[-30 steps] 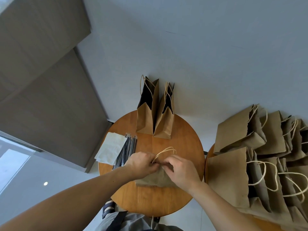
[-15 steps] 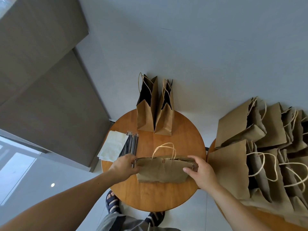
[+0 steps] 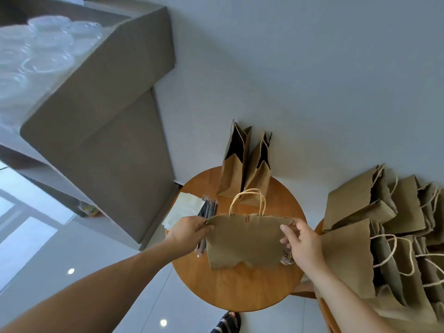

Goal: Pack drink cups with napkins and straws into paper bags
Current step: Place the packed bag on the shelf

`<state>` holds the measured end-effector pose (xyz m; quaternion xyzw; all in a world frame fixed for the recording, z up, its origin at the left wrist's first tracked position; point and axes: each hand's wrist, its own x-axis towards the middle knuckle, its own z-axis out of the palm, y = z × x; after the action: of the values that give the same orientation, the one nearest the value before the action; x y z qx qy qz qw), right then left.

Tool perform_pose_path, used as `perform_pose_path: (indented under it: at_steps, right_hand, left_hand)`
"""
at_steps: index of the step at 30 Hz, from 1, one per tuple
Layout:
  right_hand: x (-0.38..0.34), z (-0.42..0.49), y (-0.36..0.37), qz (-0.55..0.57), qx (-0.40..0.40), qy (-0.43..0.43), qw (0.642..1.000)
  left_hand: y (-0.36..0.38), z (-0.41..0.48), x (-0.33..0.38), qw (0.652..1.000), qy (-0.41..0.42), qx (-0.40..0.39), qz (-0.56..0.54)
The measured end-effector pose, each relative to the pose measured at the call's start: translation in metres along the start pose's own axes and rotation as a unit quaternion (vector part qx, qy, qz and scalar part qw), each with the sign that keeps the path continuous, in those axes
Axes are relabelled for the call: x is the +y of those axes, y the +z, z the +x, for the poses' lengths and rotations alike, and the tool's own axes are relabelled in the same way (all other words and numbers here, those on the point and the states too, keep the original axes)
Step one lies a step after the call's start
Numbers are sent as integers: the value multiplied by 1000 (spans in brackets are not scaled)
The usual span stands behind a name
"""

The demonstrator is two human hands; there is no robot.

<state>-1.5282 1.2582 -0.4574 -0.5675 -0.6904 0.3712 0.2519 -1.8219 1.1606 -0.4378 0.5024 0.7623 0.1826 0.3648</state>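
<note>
A brown paper bag [image 3: 242, 241] with twine handles hangs above the round wooden table [image 3: 240, 289]. My left hand [image 3: 189, 230] pinches its left top corner and my right hand [image 3: 300, 243] pinches its right top corner. The bag's mouth is pulled slightly open and its bottom is still folded. Two opened paper bags [image 3: 245, 169] stand upright at the table's far edge. White napkins [image 3: 183, 210] and a bundle of dark wrapped straws [image 3: 209, 209] lie at the table's left. Clear plastic cups [image 3: 36, 51] stand on the grey counter at upper left.
A pile of flat paper bags [image 3: 389, 236] covers a second table on the right. A grey counter [image 3: 115, 145] stands close to the table's left side. A white wall is behind the table. A sandalled foot [image 3: 228, 324] shows under the table's near edge.
My hands moved apart from the bag's middle to its top corners and lifted it off the table. The camera tilted up, bringing the cups on the counter into view.
</note>
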Motion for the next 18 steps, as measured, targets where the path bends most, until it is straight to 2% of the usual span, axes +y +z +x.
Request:
perform_pose_path:
  at_steps: [4, 11, 18]
  right_hand:
    - [-50, -5, 18, 0, 17, -49, 999]
    - [-173, -40, 76, 55, -21, -143, 988]
    - [-295, -88, 166, 141, -86, -197, 966]
  left_hand:
    - [-40, -43, -15, 997, 8, 52, -60]
    - [-122, -144, -80, 973, -3, 185, -139]
    - [-197, -254, -137, 911, -18, 356, -209]
